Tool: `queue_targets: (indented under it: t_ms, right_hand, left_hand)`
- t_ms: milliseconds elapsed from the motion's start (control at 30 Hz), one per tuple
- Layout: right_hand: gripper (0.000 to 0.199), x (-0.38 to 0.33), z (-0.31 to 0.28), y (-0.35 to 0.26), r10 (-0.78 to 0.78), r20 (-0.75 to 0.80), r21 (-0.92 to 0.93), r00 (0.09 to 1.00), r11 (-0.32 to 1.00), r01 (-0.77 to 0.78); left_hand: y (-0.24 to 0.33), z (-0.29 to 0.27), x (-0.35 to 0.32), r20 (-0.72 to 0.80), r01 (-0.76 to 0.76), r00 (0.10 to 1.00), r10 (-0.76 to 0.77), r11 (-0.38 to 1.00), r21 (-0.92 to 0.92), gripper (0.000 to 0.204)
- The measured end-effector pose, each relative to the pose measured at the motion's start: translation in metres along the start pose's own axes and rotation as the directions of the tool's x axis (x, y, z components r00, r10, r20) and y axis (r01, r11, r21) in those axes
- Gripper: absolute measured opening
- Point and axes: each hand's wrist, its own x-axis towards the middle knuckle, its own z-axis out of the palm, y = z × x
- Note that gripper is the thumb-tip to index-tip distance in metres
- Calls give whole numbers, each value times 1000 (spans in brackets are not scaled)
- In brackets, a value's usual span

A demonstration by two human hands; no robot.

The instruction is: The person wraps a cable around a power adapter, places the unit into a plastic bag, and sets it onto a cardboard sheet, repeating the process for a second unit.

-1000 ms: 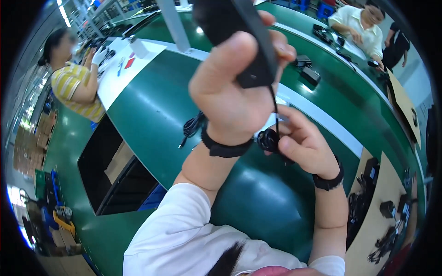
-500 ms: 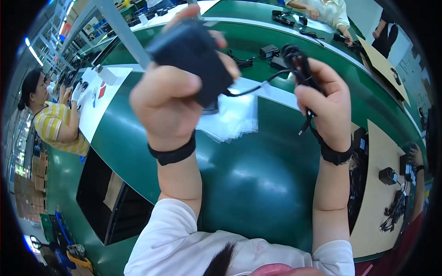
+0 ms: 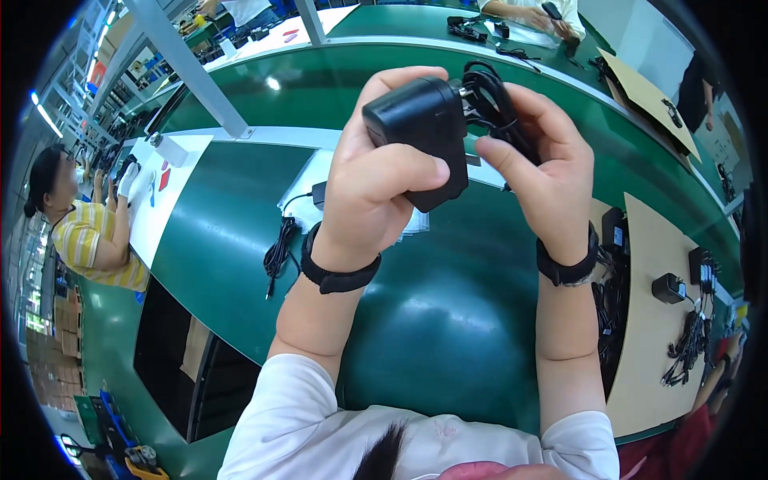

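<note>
My left hand [image 3: 364, 180] is closed round a black power adapter [image 3: 416, 112], its thumb lying across the broad side. Close beside it, my right hand [image 3: 548, 164] grips the black cable [image 3: 492, 104] in a bundled coil. Metal shows at the adapter's right edge, next to the cable loops. Beneath my left hand, clear plastic bags [image 3: 298, 192] lie on the green table [image 3: 432, 320]. Partly behind my left wrist, a second adapter [image 3: 319, 194] rests there with its tied cable [image 3: 280, 250].
At right, a cardboard sheet [image 3: 648, 352] bears adapters [image 3: 669, 288] and cables, beside a dark bin of cables [image 3: 608, 308]. A grey post [image 3: 188, 68] rises behind the table. People work at left [image 3: 92, 240] and across [image 3: 532, 16]. A dark crate [image 3: 172, 352] stands at lower left.
The adapter in my left hand has come down and right, toward the cable bundle. My right hand has shifted slightly left. The table adapter's cable now shows beside my left wrist.
</note>
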Motion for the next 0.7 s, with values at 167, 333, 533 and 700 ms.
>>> queue_targets:
  t_ms: [167, 333, 533, 700]
  right_hand:
    - [44, -1, 4, 2, -79, 144, -167, 986, 981, 102]
    - [53, -5, 16, 2, -328, 161, -111, 931, 931, 348]
    - [50, -8, 17, 6, -287, 241, -76, 927, 947, 313]
    - [50, -5, 23, 6, -345, 212, 42, 914, 938, 344]
  left_hand:
    - [-6, 0, 1, -94, -5, 996, 0, 999, -47, 52]
    - [2, -3, 2, -99, -61, 994, 54, 996, -72, 45]
    - [-8, -8, 5, -54, -5, 999, -7, 973, -229, 38]
    - [-3, -4, 0, -58, -90, 995, 83, 987, -130, 43]
